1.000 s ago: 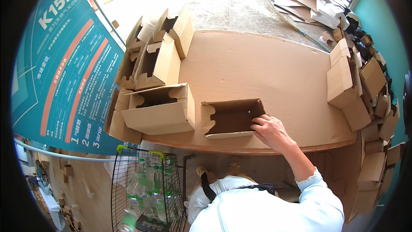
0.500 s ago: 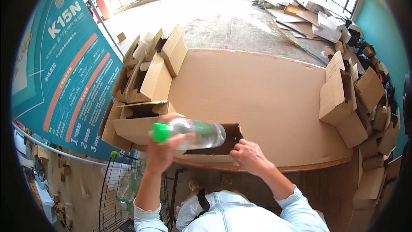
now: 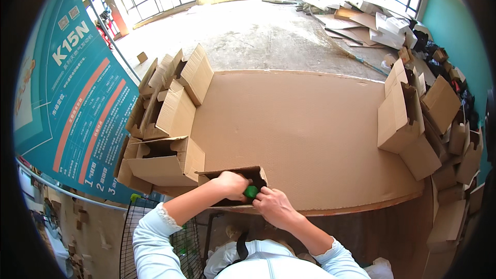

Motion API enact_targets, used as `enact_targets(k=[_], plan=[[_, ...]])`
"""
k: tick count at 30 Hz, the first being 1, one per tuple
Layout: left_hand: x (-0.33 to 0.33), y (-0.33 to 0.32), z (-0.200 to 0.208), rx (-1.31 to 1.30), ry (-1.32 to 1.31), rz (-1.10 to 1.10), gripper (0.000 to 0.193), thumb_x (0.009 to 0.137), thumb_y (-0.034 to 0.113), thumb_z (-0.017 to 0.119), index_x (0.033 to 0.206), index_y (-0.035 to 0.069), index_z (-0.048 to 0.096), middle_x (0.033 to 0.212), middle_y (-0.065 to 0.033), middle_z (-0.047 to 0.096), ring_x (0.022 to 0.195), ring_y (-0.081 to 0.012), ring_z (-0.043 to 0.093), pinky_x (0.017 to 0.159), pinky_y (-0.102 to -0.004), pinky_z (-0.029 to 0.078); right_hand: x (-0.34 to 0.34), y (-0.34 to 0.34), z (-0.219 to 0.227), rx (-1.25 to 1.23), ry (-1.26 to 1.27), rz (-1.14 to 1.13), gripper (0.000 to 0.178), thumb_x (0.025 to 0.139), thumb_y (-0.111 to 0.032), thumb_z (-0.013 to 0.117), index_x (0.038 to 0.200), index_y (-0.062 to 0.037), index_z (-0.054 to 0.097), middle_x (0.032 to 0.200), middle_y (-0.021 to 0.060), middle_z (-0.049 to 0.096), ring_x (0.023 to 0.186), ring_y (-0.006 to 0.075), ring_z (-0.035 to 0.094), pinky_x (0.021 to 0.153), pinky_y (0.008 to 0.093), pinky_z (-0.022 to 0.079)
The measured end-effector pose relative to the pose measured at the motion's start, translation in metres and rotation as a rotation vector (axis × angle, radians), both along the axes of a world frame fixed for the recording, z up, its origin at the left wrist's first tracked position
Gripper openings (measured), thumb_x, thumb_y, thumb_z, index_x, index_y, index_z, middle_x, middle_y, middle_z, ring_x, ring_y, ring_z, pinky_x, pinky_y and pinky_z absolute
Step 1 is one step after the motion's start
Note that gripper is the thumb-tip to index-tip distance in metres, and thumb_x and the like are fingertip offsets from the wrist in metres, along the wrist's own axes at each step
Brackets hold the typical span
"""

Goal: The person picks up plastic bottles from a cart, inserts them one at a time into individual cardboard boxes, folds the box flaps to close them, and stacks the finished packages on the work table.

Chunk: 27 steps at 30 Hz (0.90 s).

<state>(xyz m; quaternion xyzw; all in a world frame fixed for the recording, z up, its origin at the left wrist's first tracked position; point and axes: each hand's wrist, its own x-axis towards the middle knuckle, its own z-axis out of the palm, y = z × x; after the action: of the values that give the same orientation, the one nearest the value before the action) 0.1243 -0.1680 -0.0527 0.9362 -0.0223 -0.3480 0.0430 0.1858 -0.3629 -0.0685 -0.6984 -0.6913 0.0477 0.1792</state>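
An open cardboard box (image 3: 230,204) stands at the near edge of the table, its mouth facing up. Inside it, toward the right end, the green cap (image 3: 251,191) of a clear plastic bottle shows; the bottle's body is mostly hidden. My left hand (image 3: 233,185) reaches down into the box with its fingers closed about the bottle beside the cap, some of them out of sight. At the box's near right corner, my right hand (image 3: 274,207) pinches the cardboard rim.
Several open cardboard boxes (image 3: 175,108) line the table's left side, and more boxes (image 3: 397,119) stand at its right edge. Brown cardboard covers the table (image 3: 299,124). A black wire basket (image 3: 135,243) is below on the left, beside a blue banner (image 3: 77,93).
My left hand has carried the bottle from above the left side down into the box, turning it cap-up. The right hand stays at the box's right end.
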Motion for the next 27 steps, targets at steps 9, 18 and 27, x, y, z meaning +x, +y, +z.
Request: enact_targets(k=[9, 18, 27], plan=[[0.035, -0.019, -0.076, -0.059, 0.134, 0.022, 0.037, 0.095, 0.029, 0.047, 0.123, 0.014, 0.065, 0.132, -0.0116, 0.061, 0.123, -0.0267, 0.058, 0.103, -0.0405, 0.045, -0.001, 0.005, -0.001, 0.013, 0.000, -0.032, 0.004, 0.072, -0.010, 0.066, 0.076, -0.0095, 0.064, 0.078, 0.0032, 0.064, 0.088, 0.0212, 0.059, 0.070, 0.0329, 0.051], [-0.006, 0.015, -0.054, 0.066, -0.004, -0.016, 0.029, 0.084, 0.011, 0.059, 0.111, 0.005, 0.068, 0.108, -0.0159, 0.070, 0.104, -0.0316, 0.066, 0.085, -0.0444, 0.054, -0.005, 0.010, 0.009, 0.002, 0.009, -0.075, 0.005, 0.074, -0.013, 0.065, 0.072, -0.0101, 0.062, 0.076, 0.0031, 0.064, 0.082, 0.0218, 0.060, 0.067, 0.0348, 0.051], [-0.163, 0.040, 0.095, -0.571, -0.847, 0.595, 0.043, 0.089, 0.014, 0.067, 0.128, -0.002, 0.057, 0.123, -0.0210, 0.064, 0.114, -0.0333, 0.062, 0.098, -0.0373, 0.049, -0.008, 0.006, 0.010, 0.066, 0.062, -0.152, 0.004, 0.077, -0.010, 0.069, 0.077, -0.0075, 0.065, 0.075, 0.0049, 0.065, 0.081, 0.0248, 0.060, 0.071, 0.0363, 0.052]])
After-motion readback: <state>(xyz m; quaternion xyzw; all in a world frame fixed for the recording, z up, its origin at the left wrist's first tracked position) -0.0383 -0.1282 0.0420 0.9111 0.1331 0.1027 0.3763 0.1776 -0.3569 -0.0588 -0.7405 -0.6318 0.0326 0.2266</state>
